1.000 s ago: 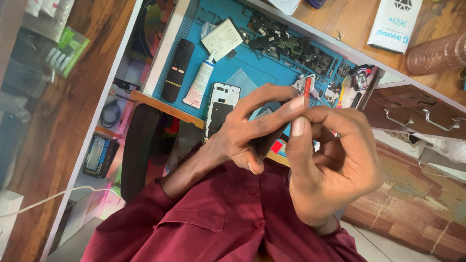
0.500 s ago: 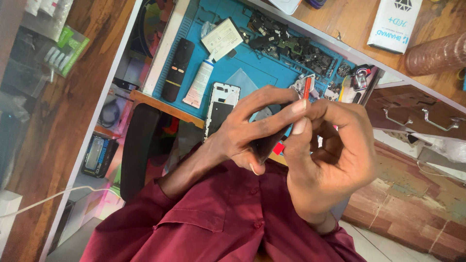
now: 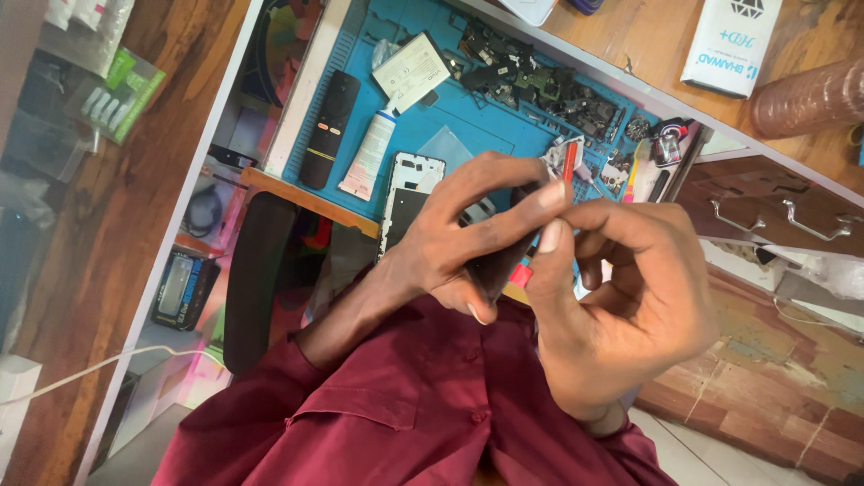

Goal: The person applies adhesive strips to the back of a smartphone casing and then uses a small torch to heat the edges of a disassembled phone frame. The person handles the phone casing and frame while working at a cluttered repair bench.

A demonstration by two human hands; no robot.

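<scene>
Hands barely shifted | left hand (image 3: 459, 243) clamps dark phone (image 3: 495, 261) | right hand (image 3: 630, 306) pinched together | blue mat (image 3: 468, 117) holds parts

A blue rubber work mat (image 3: 468, 117) covers the white-edged bench (image 3: 306, 81). On the mat lie 1 long black remote control (image 3: 329, 128), 1 white tube with a blue cap (image 3: 371, 156), 1 flat white rectangular battery (image 3: 412, 70), 1 white phone frame (image 3: 407, 193) and a heap of small dark phone parts (image 3: 540, 85). Beyond the mat, a wooden top (image 3: 648, 45) bears 1 white box (image 3: 729, 40).
</scene>
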